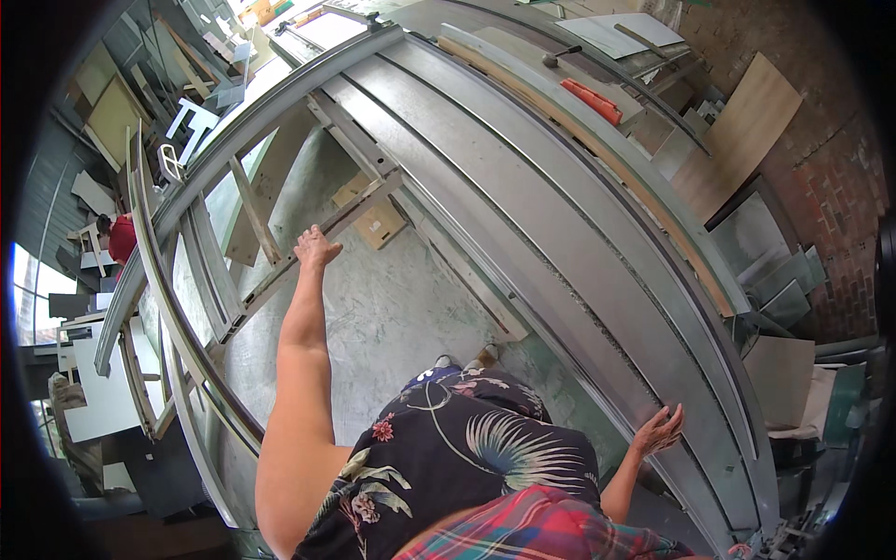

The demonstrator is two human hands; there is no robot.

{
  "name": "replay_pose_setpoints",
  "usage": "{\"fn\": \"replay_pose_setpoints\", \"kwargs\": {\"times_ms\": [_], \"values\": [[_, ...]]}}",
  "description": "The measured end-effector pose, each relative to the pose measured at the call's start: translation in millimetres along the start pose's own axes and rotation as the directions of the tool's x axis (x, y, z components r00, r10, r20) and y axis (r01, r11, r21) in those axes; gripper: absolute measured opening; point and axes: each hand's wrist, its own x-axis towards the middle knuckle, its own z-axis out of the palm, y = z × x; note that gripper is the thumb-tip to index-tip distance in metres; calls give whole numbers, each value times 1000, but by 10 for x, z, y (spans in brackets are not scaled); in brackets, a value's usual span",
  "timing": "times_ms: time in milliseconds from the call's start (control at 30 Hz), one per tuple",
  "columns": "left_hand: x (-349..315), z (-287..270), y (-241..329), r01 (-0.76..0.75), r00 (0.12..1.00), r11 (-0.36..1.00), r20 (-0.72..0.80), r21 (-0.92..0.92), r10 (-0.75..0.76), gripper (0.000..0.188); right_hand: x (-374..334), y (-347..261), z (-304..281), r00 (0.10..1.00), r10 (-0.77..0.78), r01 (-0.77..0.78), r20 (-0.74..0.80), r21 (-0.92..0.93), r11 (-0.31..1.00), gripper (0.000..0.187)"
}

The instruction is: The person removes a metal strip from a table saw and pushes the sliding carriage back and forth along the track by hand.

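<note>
My left hand (317, 246) reaches forward, its fingers bent over the narrow crossbar (358, 205) of an open metal frame. Beside it, my right hand (659, 431) rests by its edge on the long grey metal bed (523, 224), fingers apart and holding nothing. Lengthwise grooves run along this bed, which curves past my right side. The undersides of my left fingers are hidden by the bar.
Below the frame a cardboard box (370, 213) sits on the floor. A curved metal rail (168, 299) passes close on my left. Beyond the bed lie an orange-red tool (592, 101) and a leaning plywood sheet (742, 140). A person in red (122, 239) is at the far left.
</note>
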Motion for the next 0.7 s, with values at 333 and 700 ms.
{"fn": "replay_pose_setpoints", "kwargs": {"times_ms": [333,700], "values": [[235,-56,-157,-33,999,999,-12,-11,33,72,-91,-281,-72,1000,29,-29,9,-29,999,41],[251,-74,-187,-49,998,999,-26,-7,48,72,-33,-372,-102,990,123,-117,62,-89,989,43]]}}
